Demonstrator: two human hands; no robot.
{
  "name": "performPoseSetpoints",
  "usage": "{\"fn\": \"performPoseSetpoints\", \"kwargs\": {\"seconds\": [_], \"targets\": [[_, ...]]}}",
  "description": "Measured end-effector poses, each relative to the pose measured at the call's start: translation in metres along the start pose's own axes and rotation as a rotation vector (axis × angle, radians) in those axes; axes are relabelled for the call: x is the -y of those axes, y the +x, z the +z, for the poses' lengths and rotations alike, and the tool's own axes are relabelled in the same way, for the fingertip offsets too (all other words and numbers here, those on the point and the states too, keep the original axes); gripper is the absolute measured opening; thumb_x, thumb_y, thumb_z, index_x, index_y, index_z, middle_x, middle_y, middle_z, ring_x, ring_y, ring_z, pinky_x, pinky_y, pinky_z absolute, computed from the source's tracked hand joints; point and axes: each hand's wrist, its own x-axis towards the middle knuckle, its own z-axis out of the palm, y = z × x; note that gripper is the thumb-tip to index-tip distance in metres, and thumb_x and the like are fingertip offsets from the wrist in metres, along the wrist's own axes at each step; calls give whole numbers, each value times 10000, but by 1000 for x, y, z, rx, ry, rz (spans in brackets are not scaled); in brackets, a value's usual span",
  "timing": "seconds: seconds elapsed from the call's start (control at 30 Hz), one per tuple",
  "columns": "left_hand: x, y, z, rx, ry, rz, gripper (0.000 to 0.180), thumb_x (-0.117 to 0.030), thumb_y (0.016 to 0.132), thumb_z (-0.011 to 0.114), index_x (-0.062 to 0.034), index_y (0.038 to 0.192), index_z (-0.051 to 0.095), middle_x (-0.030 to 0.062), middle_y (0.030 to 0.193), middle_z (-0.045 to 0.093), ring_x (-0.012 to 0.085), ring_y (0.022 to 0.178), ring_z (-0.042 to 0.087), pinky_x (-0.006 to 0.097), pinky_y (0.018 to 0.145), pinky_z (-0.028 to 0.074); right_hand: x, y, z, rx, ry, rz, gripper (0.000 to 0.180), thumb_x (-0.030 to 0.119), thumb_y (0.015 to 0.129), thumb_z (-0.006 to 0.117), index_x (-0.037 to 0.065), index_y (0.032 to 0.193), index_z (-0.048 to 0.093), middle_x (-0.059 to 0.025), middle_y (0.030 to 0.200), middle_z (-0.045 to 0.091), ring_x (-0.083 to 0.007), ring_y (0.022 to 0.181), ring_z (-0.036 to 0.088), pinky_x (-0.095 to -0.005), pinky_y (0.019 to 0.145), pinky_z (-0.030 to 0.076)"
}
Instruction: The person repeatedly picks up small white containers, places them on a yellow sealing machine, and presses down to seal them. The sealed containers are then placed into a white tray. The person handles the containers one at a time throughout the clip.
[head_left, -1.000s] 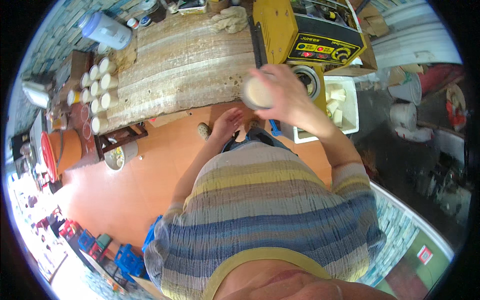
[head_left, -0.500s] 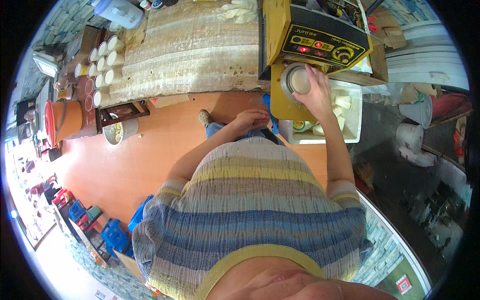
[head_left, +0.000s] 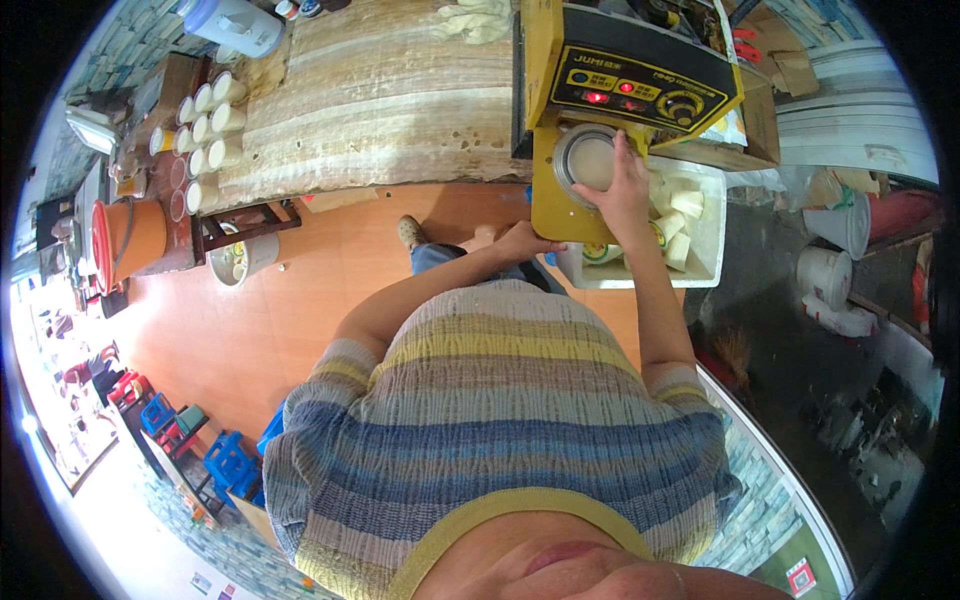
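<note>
A cup with a pale top sits in the round metal ring of a yellow tray, which sticks out from a yellow and black cup sealing machine. My right hand is closed on the cup, fingers on its right side and thumb near its front. At the tray's near left edge, my left hand grips the corner; most of its fingers are hidden. Below and right of the tray, a white foam box holds several pale cups, partly behind my right forearm.
A worn wooden table stretches left, with several white cups at its far end and pale gloves at the back. An orange bucket and a white bucket stand left. Red lights glow on the machine's panel.
My left hand has moved right and forward from beside the tray onto its near left edge. My right hand stays at the cup in the ring.
</note>
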Motion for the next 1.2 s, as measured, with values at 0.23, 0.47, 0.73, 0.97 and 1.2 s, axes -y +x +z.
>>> {"fn": "performPoseSetpoints", "kwargs": {"seconds": [0.23,0.47,0.73,0.97,1.2], "targets": [[-2,2,10,-85,8,126,217,-113,836,671,5,1012,621,38,911,659,140,829,621,303,744,511,0,0,-6,-103,-77,-90,923,362,669,770,-35,1366,314,-195,1210,548,-360,1092,511,-429,933,403],[-45,12,14,-181,-131,123,167,-84,857,636,7,997,629,55,925,646,146,827,589,309,751,490,-12,28,-73,-477,159,-289,622,235,793,687,-93,1252,424,-167,1092,632,-307,1038,564,-383,880,448],[-51,67,-6,-274,-233,206,118,-95,880,608,-3,948,639,54,888,651,146,801,592,311,748,486,-15,122,-173,-636,-49,-505,492,118,812,642,-67,1231,461,-163,1041,652,-289,956,592,-339,830,464],[-55,84,-6,-329,-253,212,79,-83,876,612,-14,882,650,49,829,652,141,777,606,310,704,498,19,216,-224,-778,-165,-537,374,145,851,566,-24,1181,514,-158,937,629,-300,849,617,-364,756,495],[-77,85,-7,-411,-297,212,115,-120,865,638,-5,856,643,66,778,644,136,651,569,283,596,468,46,304,-195,-488,-68,-364,433,176,824,588,0,1211,506,-181,1029,609,-314,919,584,-371,794,467]]}}
